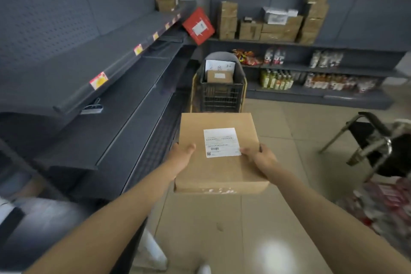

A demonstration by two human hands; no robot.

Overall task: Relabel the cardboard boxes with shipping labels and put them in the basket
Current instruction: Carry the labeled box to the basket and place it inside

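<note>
I carry a brown cardboard box (219, 174) in front of me with both hands. A white shipping label (221, 142) with a barcode is stuck on its top. My left hand (182, 155) grips the box's left edge, thumb on top. My right hand (259, 155) grips the right edge, its thumb at the label's corner. Ahead on the floor stands a dark wire basket (219, 95). Inside it lies a labelled cardboard box (219, 77) with a white paper (219, 65) behind it.
Dark grey shelves (106, 104) run along my left. More cardboard boxes (282, 29) and a red box (198, 25) sit on the back shelf, with packaged goods (322, 80) below. A folding chair (375, 140) stands at the right. Tiled floor (284, 122) lies between me and the basket.
</note>
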